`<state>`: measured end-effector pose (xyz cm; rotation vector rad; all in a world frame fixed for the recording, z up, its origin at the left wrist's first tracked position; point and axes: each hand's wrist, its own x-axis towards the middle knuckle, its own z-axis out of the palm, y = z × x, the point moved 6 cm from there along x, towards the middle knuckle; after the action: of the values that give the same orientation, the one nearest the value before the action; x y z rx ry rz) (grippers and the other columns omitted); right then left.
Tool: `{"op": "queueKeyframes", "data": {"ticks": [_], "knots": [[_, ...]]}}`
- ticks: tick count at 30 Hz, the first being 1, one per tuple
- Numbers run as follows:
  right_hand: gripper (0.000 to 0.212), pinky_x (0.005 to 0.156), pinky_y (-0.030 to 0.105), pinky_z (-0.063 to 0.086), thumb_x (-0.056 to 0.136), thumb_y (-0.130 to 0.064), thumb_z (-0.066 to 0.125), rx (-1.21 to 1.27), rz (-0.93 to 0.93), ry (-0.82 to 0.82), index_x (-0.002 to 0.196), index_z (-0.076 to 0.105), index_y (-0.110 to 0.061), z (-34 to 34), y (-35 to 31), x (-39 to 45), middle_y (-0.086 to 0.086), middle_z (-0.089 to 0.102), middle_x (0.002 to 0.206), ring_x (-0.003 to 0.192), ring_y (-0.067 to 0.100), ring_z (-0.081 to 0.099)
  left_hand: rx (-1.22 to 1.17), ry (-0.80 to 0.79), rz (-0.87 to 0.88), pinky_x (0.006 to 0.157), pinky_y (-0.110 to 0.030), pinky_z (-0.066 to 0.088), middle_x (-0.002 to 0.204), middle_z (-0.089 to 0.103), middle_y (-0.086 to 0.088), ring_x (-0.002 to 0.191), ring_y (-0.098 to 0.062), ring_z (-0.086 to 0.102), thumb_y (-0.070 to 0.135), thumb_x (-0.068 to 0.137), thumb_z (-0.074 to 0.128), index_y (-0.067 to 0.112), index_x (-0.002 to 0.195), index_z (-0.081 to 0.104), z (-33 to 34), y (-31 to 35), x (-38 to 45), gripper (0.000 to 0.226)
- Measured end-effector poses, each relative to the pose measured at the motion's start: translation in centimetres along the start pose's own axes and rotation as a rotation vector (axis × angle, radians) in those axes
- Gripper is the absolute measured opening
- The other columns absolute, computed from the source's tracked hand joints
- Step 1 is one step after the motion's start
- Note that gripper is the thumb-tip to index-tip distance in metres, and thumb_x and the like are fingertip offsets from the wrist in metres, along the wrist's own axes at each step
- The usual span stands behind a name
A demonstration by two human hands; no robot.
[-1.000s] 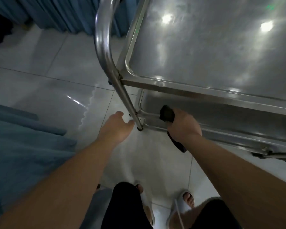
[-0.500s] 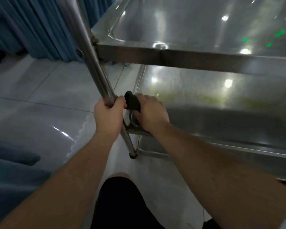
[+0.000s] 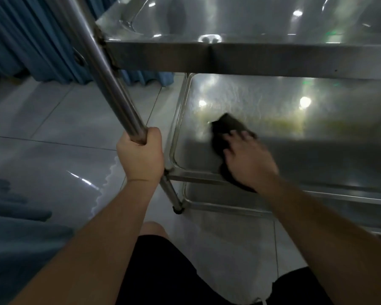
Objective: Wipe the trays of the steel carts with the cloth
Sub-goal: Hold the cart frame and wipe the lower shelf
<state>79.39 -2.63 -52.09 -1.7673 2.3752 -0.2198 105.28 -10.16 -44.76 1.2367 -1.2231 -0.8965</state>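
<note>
A steel cart fills the upper right, with a top tray [image 3: 251,56] and a middle tray [image 3: 317,119] below it. A dark cloth [image 3: 226,130] lies flat on the middle tray near its left front corner. My right hand [image 3: 249,159] presses on the cloth with fingers spread. My left hand [image 3: 141,155] grips the cart's slanted steel post [image 3: 110,84] at its lower part. A lower tray's rim [image 3: 218,205] shows beneath the middle one.
Glossy pale floor tiles [image 3: 53,128] spread to the left and under the cart. Blue curtains [image 3: 31,40] hang at the upper left, and blue fabric [image 3: 13,227] lies at the lower left. My knees in dark shorts are at the bottom.
My right hand carried the cloth from the tray's left rim onto the tray surface and spread flat on it. My left hand keeps its grip on the post. The view moved closer.
</note>
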Motion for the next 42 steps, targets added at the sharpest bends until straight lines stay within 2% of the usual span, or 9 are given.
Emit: {"op": "queueKeyframes", "data": {"ticks": [4,9,17,21,23,26,30,32,42], "knots": [[0.06,0.127,0.05,0.015,0.108,-0.046,0.021,-0.005,0.373,0.056,0.165,0.025,-0.025,-1.7,8.6,0.5,0.0,0.02,0.173,0.159,0.025,0.015,-0.003,0.004,0.012,0.048,-0.032,0.043,0.061,0.046,-0.011,0.052,-0.024,0.048,0.033,0.078,0.063,0.015,0.069,0.052,0.0,-0.1,0.0,0.023],[0.064,0.129,0.048,0.007,0.106,-0.043,0.018,-0.014,0.44,0.064,0.166,0.019,-0.022,-1.8,7.0,7.1,0.001,0.018,0.174,0.16,0.024,0.013,-0.059,0.041,0.004,0.047,-0.024,0.044,0.058,0.045,-0.01,0.048,-0.018,0.05,0.033,0.075,0.063,0.021,0.068,0.051,0.0,-0.3,0.3,0.018],[0.06,0.126,0.044,0.021,0.105,-0.053,0.028,-0.01,-0.291,-0.02,0.159,0.038,-0.028,1.1,-10.7,9.3,-0.002,0.038,0.166,0.153,0.02,0.032,-0.066,0.065,0.066,0.05,-0.037,0.043,0.064,0.037,-0.032,0.05,-0.035,0.042,0.026,0.076,0.061,0.001,0.07,0.041,0.0,-0.4,0.8,0.032],[0.062,0.126,0.04,0.021,0.1,-0.061,0.026,0.039,-0.512,-0.085,0.157,0.04,-0.039,1.0,-7.7,3.8,-0.012,0.038,0.165,0.154,0.012,0.03,-0.082,0.06,0.078,0.05,-0.038,0.042,0.063,0.039,-0.032,0.049,-0.035,0.044,0.024,0.078,0.061,-0.003,0.072,0.043,-0.1,-0.3,0.7,0.033],[0.055,0.123,0.043,0.031,0.102,-0.055,0.037,0.039,-0.438,-0.053,0.154,0.046,-0.038,-0.2,-3.4,4.4,-0.008,0.044,0.162,0.15,0.018,0.038,-0.067,0.05,0.09,0.048,-0.037,0.041,0.063,0.039,-0.033,0.05,-0.04,0.045,0.024,0.078,0.061,-0.004,0.072,0.042,0.0,-0.2,0.6,0.035],[0.047,0.112,0.047,0.042,0.104,-0.042,0.046,0.061,-0.009,0.119,0.148,0.053,-0.028,-2.6,4.0,8.8,0.01,0.055,0.151,0.135,0.036,0.052,-0.1,0.015,0.117,0.046,-0.03,0.041,0.062,0.038,-0.032,0.047,-0.032,0.045,0.021,0.078,0.06,-0.004,0.071,0.041,0.2,0.0,0.4,0.033],[0.061,0.125,0.049,0.021,0.106,-0.047,0.031,0.064,0.359,0.113,0.163,0.027,-0.028,-3.0,6.6,15.1,0.007,0.033,0.168,0.153,0.031,0.03,-0.149,0.029,0.128,0.045,-0.027,0.04,0.061,0.035,-0.031,0.046,-0.027,0.042,0.02,0.077,0.06,-0.004,0.07,0.038,0.3,0.2,0.2,0.033],[0.064,0.128,0.049,0.012,0.106,-0.048,0.025,0.07,0.309,0.056,0.166,0.016,-0.03,-2.4,4.0,18.0,-0.001,0.017,0.174,0.159,0.028,0.017,-0.157,0.035,0.132,0.045,-0.026,0.04,0.059,0.036,-0.028,0.045,-0.025,0.042,0.019,0.076,0.061,-0.001,0.067,0.039,0.4,0.3,0.2,0.031],[0.055,0.125,0.049,0.023,0.105,-0.046,0.031,0.068,-0.277,0.006,0.16,0.034,-0.039,1.1,-11.4,14.1,-0.007,0.03,0.17,0.154,0.025,0.03,-0.14,0.066,0.148,0.047,-0.036,0.034,0.061,0.034,-0.028,0.05,-0.044,0.036,0.021,0.073,0.058,-0.002,0.068,0.04,0.4,0.2,0.4,0.03]]}}
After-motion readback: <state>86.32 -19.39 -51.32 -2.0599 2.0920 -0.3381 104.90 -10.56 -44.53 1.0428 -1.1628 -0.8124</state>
